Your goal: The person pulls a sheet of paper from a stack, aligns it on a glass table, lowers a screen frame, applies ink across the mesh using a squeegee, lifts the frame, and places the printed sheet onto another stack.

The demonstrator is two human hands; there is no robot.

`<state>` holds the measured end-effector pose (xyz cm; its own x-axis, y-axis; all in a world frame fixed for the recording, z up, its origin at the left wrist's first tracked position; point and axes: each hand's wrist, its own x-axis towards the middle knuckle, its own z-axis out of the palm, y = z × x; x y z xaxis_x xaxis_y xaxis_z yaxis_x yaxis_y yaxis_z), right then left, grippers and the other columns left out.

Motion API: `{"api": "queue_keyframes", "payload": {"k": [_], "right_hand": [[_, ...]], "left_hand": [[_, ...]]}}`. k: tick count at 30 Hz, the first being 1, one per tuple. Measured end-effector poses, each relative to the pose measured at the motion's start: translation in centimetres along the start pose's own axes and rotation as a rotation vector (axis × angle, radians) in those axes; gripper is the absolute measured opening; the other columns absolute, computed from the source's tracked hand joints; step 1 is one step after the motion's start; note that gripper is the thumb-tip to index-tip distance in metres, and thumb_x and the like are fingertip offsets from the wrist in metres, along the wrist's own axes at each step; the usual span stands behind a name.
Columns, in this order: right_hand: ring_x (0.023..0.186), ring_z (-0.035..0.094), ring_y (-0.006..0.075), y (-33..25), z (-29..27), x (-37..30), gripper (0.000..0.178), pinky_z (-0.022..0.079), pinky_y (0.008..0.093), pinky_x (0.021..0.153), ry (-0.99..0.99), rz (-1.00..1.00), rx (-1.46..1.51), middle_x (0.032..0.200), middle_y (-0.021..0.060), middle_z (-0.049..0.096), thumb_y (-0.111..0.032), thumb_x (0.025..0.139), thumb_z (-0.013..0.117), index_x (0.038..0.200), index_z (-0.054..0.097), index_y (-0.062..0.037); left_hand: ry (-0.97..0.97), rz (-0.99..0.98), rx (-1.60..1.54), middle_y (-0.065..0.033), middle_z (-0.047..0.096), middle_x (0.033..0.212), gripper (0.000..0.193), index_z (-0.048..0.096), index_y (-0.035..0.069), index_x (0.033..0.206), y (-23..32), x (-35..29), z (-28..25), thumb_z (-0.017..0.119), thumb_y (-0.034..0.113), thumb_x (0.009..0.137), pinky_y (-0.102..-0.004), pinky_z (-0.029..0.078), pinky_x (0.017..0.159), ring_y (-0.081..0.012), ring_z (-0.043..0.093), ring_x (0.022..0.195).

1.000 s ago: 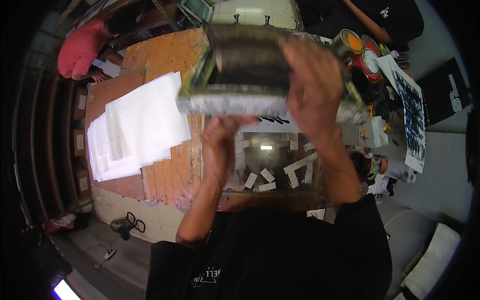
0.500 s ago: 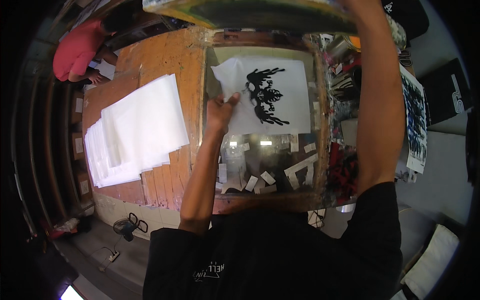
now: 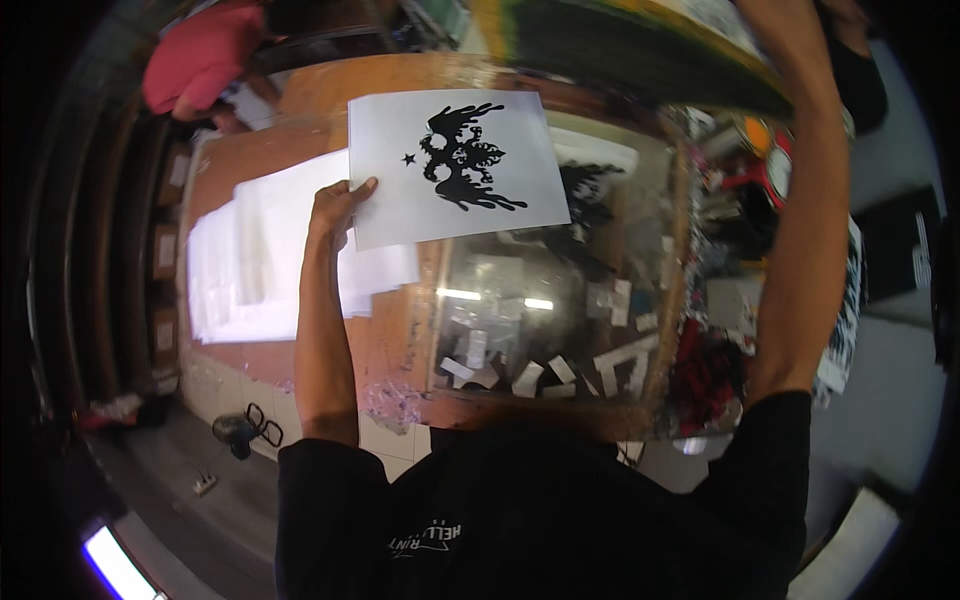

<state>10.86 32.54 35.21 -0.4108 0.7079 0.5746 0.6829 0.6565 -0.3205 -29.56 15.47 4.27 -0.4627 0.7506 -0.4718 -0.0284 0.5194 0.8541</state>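
My left hand [image 3: 338,208] pinches the lower left corner of a white sheet [image 3: 385,120] between thumb and fingers. The sheet bears a black print [image 3: 465,160] of a winged emblem and a small star. It hangs above the wooden table, partly over a glass panel [image 3: 500,345]. A pale patch with a blurred dark print on the glass may be a reflection or another sheet. My right forearm [image 3: 805,230] reaches up to a raised screen-printing frame [image 3: 630,50]; that hand is mostly cut off by the upper edge, its fingers unseen.
Left on the table [image 3: 225,170] lies a stack of white sheets [image 3: 265,260]. Pale tape pieces [image 3: 530,378] dot the glass. Cans, tools and red cloth [image 3: 700,380] crowd the right side. A person in a red shirt [image 3: 205,60] bends at the far left.
My left hand has lifted the printed sheet off the glass and carried it left, toward the stack. The raised frame now appears farther right and tilted as the view shifts.
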Motion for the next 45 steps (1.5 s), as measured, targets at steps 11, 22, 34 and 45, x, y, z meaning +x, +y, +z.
{"api": "queue_keyframes", "payload": {"k": [11,22,34,45], "right_hand": [[0.101,0.067,0.0276,9.1,1.9,0.8,0.047,0.048,0.0334,0.091,0.099,0.109,0.101,0.111,0.0143,0.069,-0.013,0.086,0.066,0.133,0.064,-0.0108],[0.090,0.066,0.0332,1.4,0.5,-1.3,0.023,0.049,0.0479,0.085,0.037,-0.092,0.051,0.106,0.0263,0.072,0.000,0.083,0.065,0.105,0.070,0.0066],[0.076,0.065,0.0226,1.4,0.6,-2.0,0.023,0.050,0.0367,0.074,-0.002,0.130,0.188,0.081,0.0148,0.070,-0.005,0.083,0.068,0.106,0.070,-0.0017],[0.093,0.072,0.0397,3.1,0.3,-2.0,0.024,0.057,0.0456,0.085,0.058,0.062,0.067,0.095,0.0260,0.072,-0.007,0.078,0.065,0.099,0.076,-0.0008]], "left_hand": [[1.166,0.385,0.970,-0.0192,0.065,0.117,0.050,0.061,0.000,0.121,-6.0,1.5,-18.1,0.080,0.029,0.084,-0.0442,0.050,0.090,-0.0328,0.061,0.109],[0.463,0.323,0.647,-0.0164,0.062,0.114,0.023,0.075,0.012,0.092,-13.7,-9.4,4.7,0.080,0.032,0.083,-0.0530,0.036,0.104,-0.0332,0.053,0.117],[0.098,0.626,1.027,-0.0279,0.024,0.162,0.058,0.046,0.016,0.150,-12.1,-10.9,18.5,0.050,0.046,0.101,-0.0822,0.006,0.108,-0.0524,0.008,0.152],[-0.313,1.072,1.039,-0.0287,0.024,0.162,0.060,0.039,0.013,0.156,-8.7,-12.6,35.7,0.045,0.043,0.104,-0.0764,0.008,0.113,-0.0478,0.012,0.153]]}}
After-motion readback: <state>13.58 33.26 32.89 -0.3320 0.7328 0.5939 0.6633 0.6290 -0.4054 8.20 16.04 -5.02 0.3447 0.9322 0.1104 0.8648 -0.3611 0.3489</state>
